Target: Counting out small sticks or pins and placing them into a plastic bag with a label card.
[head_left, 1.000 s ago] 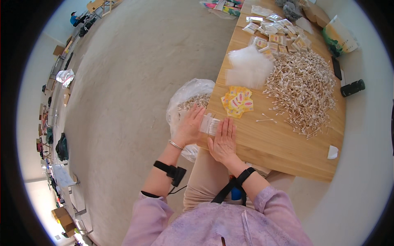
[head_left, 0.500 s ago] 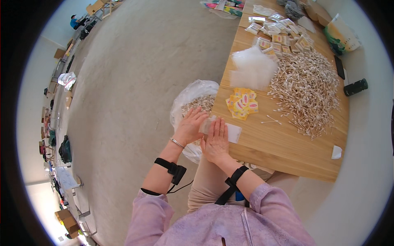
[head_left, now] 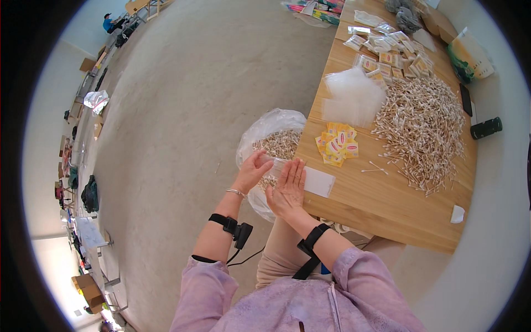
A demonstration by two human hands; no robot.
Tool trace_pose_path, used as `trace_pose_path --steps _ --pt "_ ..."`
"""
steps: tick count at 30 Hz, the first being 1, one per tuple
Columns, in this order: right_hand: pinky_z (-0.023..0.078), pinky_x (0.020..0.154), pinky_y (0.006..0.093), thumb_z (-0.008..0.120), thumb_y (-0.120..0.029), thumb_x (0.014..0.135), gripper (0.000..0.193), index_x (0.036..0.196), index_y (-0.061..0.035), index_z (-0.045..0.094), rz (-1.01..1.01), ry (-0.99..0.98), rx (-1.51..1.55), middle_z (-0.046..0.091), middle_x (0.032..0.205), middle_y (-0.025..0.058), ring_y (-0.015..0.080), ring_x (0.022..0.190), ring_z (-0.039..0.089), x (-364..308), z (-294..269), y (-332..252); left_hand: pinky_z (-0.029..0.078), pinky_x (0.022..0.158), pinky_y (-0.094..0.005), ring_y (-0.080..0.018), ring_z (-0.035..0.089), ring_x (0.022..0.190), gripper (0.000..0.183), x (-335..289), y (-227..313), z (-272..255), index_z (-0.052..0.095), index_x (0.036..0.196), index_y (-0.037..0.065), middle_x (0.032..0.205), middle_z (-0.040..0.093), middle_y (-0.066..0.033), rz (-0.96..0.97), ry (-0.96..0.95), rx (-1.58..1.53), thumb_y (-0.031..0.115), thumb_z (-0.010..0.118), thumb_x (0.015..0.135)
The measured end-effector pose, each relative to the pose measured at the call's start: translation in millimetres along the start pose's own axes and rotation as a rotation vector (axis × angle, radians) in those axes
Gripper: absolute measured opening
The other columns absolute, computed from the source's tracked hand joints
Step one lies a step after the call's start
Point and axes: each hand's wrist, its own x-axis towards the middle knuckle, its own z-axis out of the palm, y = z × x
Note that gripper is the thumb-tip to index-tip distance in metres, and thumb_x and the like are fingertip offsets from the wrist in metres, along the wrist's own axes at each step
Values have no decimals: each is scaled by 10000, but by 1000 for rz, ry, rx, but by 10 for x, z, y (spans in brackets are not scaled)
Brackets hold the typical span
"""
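One clear packet (head_left: 277, 164) at near left edge of table (head_left: 381, 199), above swab bag (head_left: 250, 130): left hand (head_left: 253, 172) seemingly pinching it, right hand (head_left: 287, 191) laid flat, left of white card (head_left: 319, 182). Step looks like smoothing packet shut; next calls for steady grip.

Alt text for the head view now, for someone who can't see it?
Left hand and right hand at a table edge, a clear packet between them, a white card beside the right. Beyond lie yellow cards, clear bags and piled swabs; a plastic bag of swabs sits beside the table.
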Motion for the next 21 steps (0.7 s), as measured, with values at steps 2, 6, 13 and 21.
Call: trace_pose_path --steps 2,6,13,21 --pt "-41 1125 500 563 -342 768 974 1409 114 -12 14 3 -27 -11 1479 332 456 1392 -70 10 18 28 491 794 -259 -122 585 924 480 13 44 130 491 1221 -23 1042 623 -64 -41 -16 -6 167 696 831" --pt "-39 1132 491 558 -320 757 977 1423 81 -33 12 25 -17 -19 1487 318 446 1397 -59 8 19 29 455 656 -214 -59 550 740 217 36 8 258 621 1032 10 845 640 7 -68 4 -76 114 672 848" --pt "-41 1125 503 568 -329 760 977 1414 103 -15 2 -6 -41 -14 1481 326 456 1392 -69 4 19 50 374 546 -203 -37 468 630 138 79 -27 276 643 770 65 703 566 56 -59 -2 -47 171 684 848" --pt "-14 1133 492 570 -317 765 948 1416 99 20 53 -13 -56 22 1486 313 435 1401 -37 -3 -31 230 355 521 -211 -29 412 584 254 90 -9 442 603 708 67 644 511 77 -28 181 -12 251 653 876"
